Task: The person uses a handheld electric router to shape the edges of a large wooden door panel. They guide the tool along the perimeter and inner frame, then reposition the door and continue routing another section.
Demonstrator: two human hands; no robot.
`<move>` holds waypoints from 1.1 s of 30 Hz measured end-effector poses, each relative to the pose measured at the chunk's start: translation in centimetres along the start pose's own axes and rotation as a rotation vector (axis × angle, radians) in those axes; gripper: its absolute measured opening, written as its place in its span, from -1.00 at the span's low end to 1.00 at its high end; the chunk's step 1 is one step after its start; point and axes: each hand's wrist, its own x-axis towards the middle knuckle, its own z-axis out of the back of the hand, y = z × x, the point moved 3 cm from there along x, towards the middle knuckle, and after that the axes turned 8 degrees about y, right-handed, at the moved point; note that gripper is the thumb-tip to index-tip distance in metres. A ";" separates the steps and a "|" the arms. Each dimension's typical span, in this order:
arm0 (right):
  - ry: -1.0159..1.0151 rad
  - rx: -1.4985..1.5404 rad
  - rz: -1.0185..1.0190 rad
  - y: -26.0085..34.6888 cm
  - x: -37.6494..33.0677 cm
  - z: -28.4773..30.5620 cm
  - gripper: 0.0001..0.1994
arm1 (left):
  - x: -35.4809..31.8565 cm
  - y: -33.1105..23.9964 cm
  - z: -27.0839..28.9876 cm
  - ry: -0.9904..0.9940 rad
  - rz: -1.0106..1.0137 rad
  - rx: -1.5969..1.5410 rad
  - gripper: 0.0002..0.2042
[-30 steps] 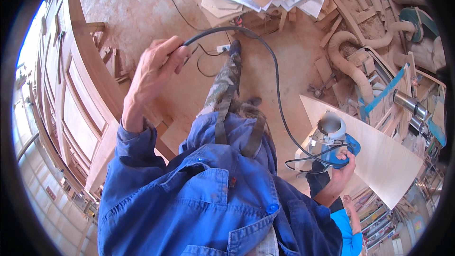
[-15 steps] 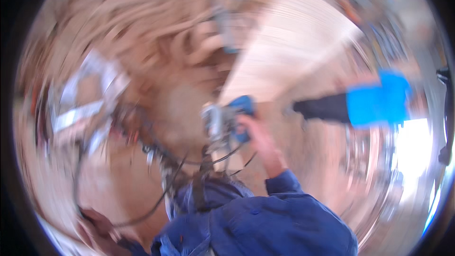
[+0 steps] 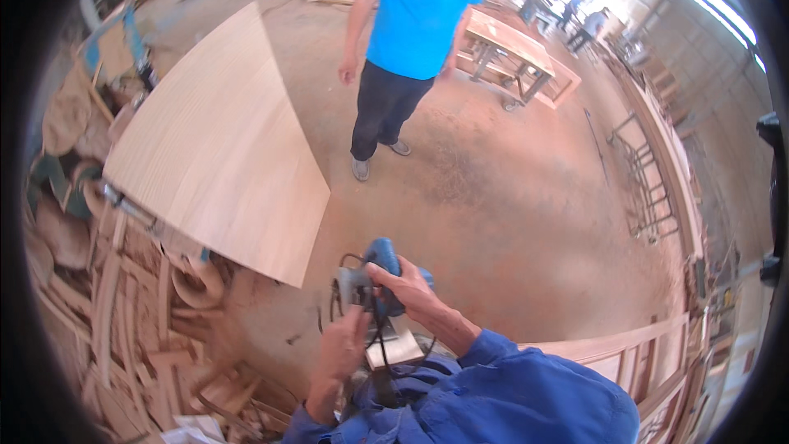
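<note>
In front of my body, my right hand (image 3: 404,286) is wrapped round the handle of a corded power tool, blue and grey, which looks like a circular saw (image 3: 383,256). Its pale flat base plate (image 3: 396,350) faces up toward me. My left hand (image 3: 339,349) is closed with its fingertips against the grey guard side of the saw; those fingers are a little blurred. A black cord (image 3: 380,345) runs down from the tool between my forearms. Ahead and to the left lies a large pale wooden panel (image 3: 226,148), apart from both hands.
A person in a blue shirt (image 3: 423,12) stands beyond the panel. Wood offcuts (image 3: 123,321) are heaped at the left. A wheeled wooden table (image 3: 509,45) stands farther back; a metal rack (image 3: 649,177) and wooden frames (image 3: 633,353) are on the right.
My view has swung to the right, so the panel and the person now appear farther left. My left hand has let the looped cord go and come up to the saw; the right keeps its hold.
</note>
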 end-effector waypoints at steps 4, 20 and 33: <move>-0.191 0.214 0.069 1.7 0.2 6.8 -0.62 | 8.2 -6.0 -3.0 0.297 -0.113 0.088 -0.85; -1.167 0.669 0.461 11.4 0.0 42.7 -0.83 | 46.3 -3.2 -18.4 0.740 -0.208 0.199 -0.84; -1.609 0.929 0.520 15.6 -10.7 71.5 -0.80 | 86.2 5.2 -39.6 0.621 -0.093 0.402 -0.72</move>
